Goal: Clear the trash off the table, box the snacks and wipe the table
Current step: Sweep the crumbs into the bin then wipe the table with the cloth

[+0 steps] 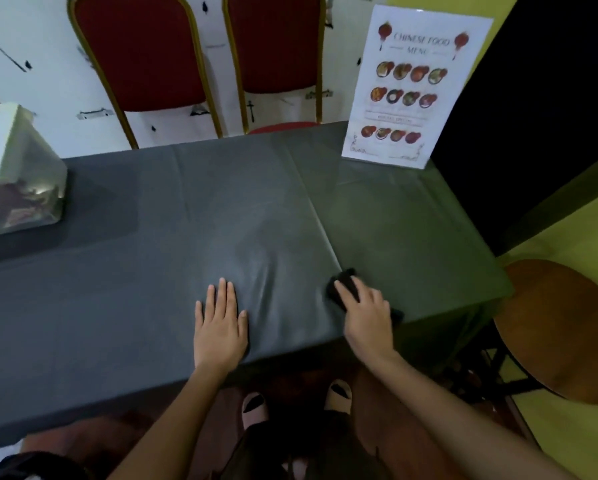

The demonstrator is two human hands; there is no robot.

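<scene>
Rectangular table draped in a dark grey, slightly creased cloth (152, 271), seen from above at its near edge. Right hand (366, 315) pressed down on a small black wiping cloth (344, 284) near the table's front right area; cloth lying directly beneath the palm and fingers, its dark edge protruding ahead of the fingertips and a further corner showing at the outer side of the hand. Fingers curled over the cloth, gripping it against the surface. Left hand (219, 322) laid flat, palm down, fingers extended and close together, holding nothing, just to the left of the cloth and apart from it, with wrinkles in the table covering between the two hands. Clear plastic storage box with a pale lid (16, 168) standing at the far left of the table, dark reddish contents visible through its wall but not identifiable. Laminated white menu card with pictured dishes (408, 88) upright at the far right corner. Two red padded chairs with gold metal frames (145, 53) behind the table. Round brown wooden stool (564, 327) at the right, off the table.
</scene>
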